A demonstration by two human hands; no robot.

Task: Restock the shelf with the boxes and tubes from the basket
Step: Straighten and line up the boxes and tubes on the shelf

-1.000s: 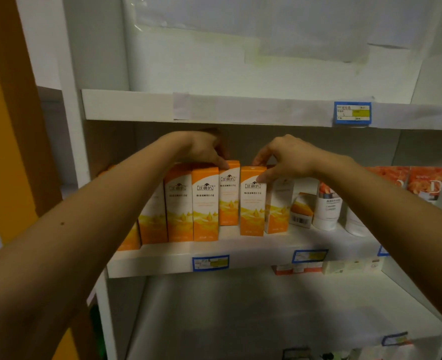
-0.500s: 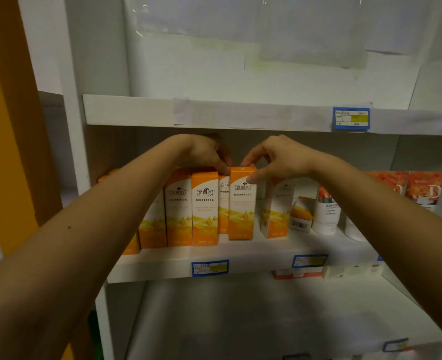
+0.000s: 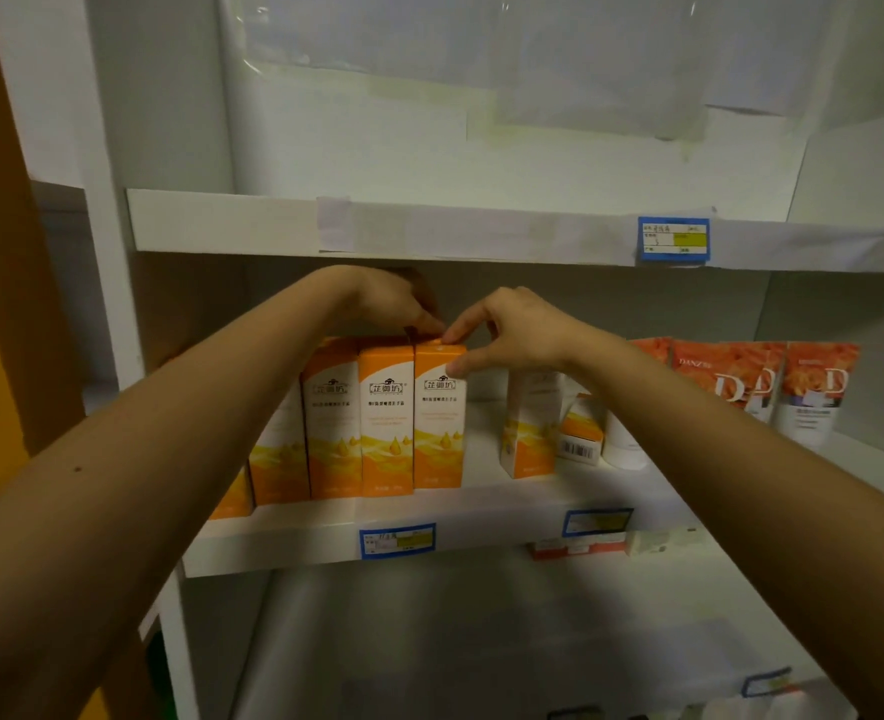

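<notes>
Now the tall orange-and-white cardboard carton [image 3: 440,418] is standing directly above the blue-framed price label [image 3: 397,540] on the lip of the white shelf [image 3: 299,537], sitting flush against its matching neighbours [image 3: 385,423]; a moment ago it was standing further right of that label, with a gap beside it. The right hand [image 3: 512,330] is pinching its top corner, forefinger on the lid and thumb on the front face; the left hand [image 3: 393,304] is curling over the carton tops above the label, though whether its fingers are gripping anything I cannot tell. This carton is looking placed, so the row is filling; one similar carton [image 3: 528,428] is standing apart, right of the label; the basket is lying out of view.
</notes>
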